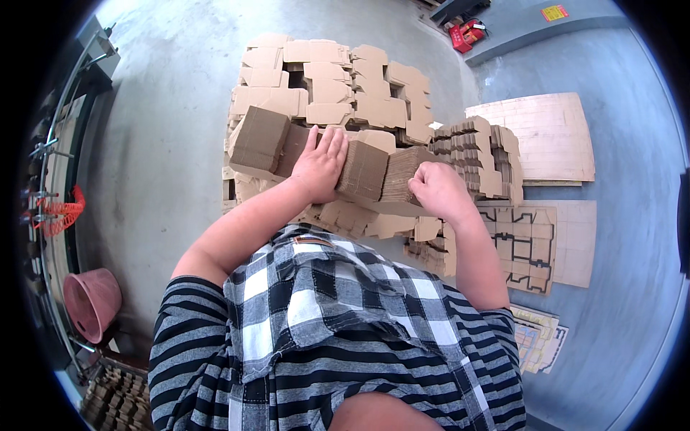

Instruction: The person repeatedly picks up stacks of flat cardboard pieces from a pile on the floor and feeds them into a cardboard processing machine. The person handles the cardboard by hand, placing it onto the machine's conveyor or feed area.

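A bundle of die-cut cardboard blanks (363, 171), its corrugated edges facing up, lies across in front of my body. My left hand (322, 164) rests flat on it with fingers stretched out, between the block-shaped left end and the middle section. At the bundle's right end, my right hand (438, 188) is closed like a fist against the corrugated edges. Its fingertips are curled under, so what they hold, if anything, is hidden. Beyond my hands, stacked flat brown cardboard blanks (327, 75) form a wide pile with dark gaps between them.
More cardboard blanks (478, 154) are stacked at the right. Wooden boards (539, 133) and a die board with dark lines (521, 248) lie beside them. A pink basket (93, 305) and a coiled red hose (63, 214) are at the left. Red equipment (466, 36) sits far right.
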`<state>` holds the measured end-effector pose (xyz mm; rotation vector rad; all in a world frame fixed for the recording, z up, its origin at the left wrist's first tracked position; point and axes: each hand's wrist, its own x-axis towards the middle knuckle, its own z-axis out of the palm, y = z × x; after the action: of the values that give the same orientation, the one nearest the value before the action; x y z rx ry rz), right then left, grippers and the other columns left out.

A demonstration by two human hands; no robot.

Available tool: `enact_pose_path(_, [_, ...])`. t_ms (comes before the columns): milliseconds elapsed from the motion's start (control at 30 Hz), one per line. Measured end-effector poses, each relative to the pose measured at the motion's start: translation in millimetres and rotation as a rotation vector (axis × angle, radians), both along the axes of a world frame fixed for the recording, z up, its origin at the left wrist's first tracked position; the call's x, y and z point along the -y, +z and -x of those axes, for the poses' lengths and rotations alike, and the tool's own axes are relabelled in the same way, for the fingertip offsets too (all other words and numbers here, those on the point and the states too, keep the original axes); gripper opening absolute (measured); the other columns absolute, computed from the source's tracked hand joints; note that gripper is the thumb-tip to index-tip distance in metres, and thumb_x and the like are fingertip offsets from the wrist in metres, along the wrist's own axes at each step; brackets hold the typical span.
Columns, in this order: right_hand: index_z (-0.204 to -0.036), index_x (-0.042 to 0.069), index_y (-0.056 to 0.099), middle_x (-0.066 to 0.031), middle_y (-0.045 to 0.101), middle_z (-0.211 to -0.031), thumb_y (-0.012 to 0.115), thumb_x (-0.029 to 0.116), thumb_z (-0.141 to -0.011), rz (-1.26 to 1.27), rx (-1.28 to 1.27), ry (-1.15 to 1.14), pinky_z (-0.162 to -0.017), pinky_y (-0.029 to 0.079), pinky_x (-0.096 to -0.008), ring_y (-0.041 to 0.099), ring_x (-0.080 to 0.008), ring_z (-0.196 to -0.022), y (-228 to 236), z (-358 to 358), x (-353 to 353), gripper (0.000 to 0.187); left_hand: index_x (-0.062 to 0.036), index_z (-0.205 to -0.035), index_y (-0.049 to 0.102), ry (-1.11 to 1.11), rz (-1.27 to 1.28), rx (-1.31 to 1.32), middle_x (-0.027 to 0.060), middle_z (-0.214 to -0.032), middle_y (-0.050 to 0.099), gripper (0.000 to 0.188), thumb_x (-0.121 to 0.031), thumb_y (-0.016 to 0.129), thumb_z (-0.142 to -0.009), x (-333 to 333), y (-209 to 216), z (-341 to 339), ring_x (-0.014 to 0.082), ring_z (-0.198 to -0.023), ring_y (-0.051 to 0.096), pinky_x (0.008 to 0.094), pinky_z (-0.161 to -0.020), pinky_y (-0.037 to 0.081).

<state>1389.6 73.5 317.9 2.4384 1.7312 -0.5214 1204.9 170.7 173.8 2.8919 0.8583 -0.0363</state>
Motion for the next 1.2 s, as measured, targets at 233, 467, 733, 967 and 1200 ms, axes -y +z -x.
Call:
enact_pose_path(233, [-0.09, 0.002, 0.062, -0.0174, 0.065, -0.088, 0.056, 0.02, -0.082, -0.3, 0.265, -0.041, -0.078, 0.051, -0.0445, 0.063, -0.0342, -0.084, 8.0, -14.8, -14.8, 0.02, 0.0061, -0.145, 0.021, -0.006, -0.019, -0.024, 0.0225, -0.15, 0.026, 0.108, -0.05, 0.069, -0.067, 0.5, 1.8, -0.3, 0.0349, -0.142, 0.02, 0.053, -0.116, 0.008])
enact_pose_path(467, [-0.118, 0.003, 0.057, -0.0153, 0.058, -0.12, 0.059, 0.02, -0.085, -0.326, 0.201, 0.39, -0.095, 0.043, -0.043, 0.053, -0.0312, -0.116, -8.7, -0.9, 11.9, 0.038, 0.0062, -0.145, 0.021, -0.007, -0.04, -0.029, 0.0223, -0.15, 0.026, 0.111, -0.054, 0.071, -0.066, 0.6, 0.5, -1.7, 0.0347, -0.142, 0.02, 0.0529, -0.116, 0.008])
enact_pose_path(733, [-0.107, 0.009, 0.065, -0.0094, 0.061, -0.101, 0.06, 0.006, -0.081, -0.373, 0.105, 0.339, -0.083, 0.047, -0.0405, 0.058, -0.027, -0.098, -4.6, -5.0, 35.3, 0.027, 0.0063, -0.145, 0.02, -0.006, -0.001, -0.042, 0.0225, -0.151, 0.024, 0.112, -0.054, 0.071, -0.066, -0.5, 4.2, -1.1, 0.0347, -0.142, 0.019, 0.0526, -0.116, 0.007])
enact_pose_path(967, [-0.084, 0.009, 0.062, -0.0052, 0.054, -0.077, 0.058, 0.009, -0.072, -0.375, 0.279, 0.737, -0.071, 0.046, -0.0345, 0.057, -0.0228, -0.08, -1.5, -18.1, 20.5, 0.012, 0.0058, -0.145, 0.02, 0.003, -0.004, -0.03, 0.0223, -0.151, 0.025, 0.113, -0.055, 0.071, -0.065, -0.4, 2.8, -1.2, 0.0345, -0.142, 0.019, 0.0524, -0.116, 0.007])
enact_pose_path(1200, [-0.07, 0.009, 0.051, -0.0043, 0.05, -0.07, 0.058, 0.012, -0.067, -0.367, 0.265, 1.057, -0.068, 0.045, -0.0327, 0.055, -0.021, -0.073, 2.1, -30.0, 0.3, 0.008, 0.0061, -0.145, 0.021, 0.0, 0.014, -0.031, 0.0225, -0.15, 0.025, 0.112, -0.053, 0.071, -0.065, -0.6, 5.6, -1.4, 0.0346, -0.142, 0.019, 0.0519, -0.116, 0.007])
